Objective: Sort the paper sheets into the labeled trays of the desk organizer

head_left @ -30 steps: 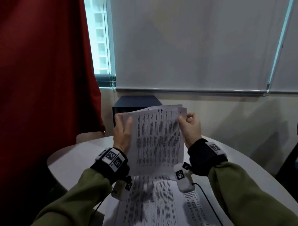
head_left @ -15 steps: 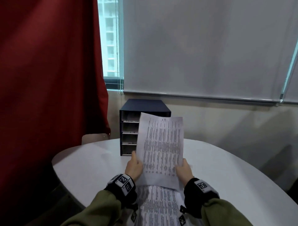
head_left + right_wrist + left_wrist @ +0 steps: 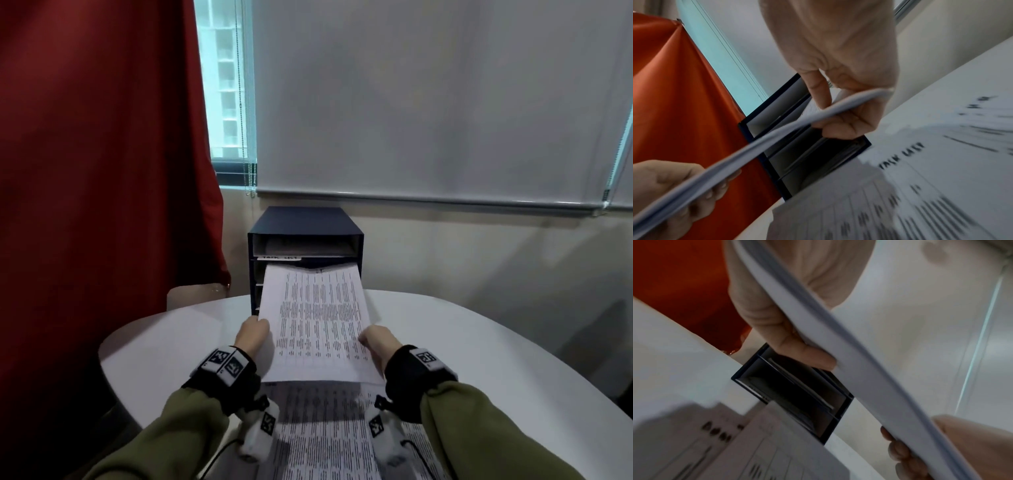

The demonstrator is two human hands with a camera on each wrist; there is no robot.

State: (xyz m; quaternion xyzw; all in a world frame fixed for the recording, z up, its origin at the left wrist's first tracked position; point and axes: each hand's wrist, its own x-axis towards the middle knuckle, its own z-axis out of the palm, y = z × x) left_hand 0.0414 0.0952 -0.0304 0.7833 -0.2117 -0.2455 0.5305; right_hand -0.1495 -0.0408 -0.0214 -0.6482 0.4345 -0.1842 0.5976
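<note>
A printed paper sheet (image 3: 317, 318) is held almost flat above the white table, its far edge at the mouth of the second tray of the dark blue desk organizer (image 3: 305, 219). My left hand (image 3: 251, 334) pinches the sheet's left edge and my right hand (image 3: 376, 341) pinches its right edge. In the left wrist view the sheet (image 3: 849, 360) runs edge-on past my left hand (image 3: 789, 344). The right wrist view shows my right hand (image 3: 840, 113) gripping the sheet (image 3: 764, 141) in front of the organizer (image 3: 818, 154). A white label sits on the top tray's lip.
More printed sheets (image 3: 329, 435) lie on the white round table (image 3: 479, 359) under my wrists. A red curtain (image 3: 102, 154) hangs at the left, close to the organizer. A grey roller blind (image 3: 428, 96) covers the window behind.
The sheet has come down from upright in front of my face to nearly flat and moved forward; its far edge now reaches the organizer's second tray. Both hands hold its side edges.
</note>
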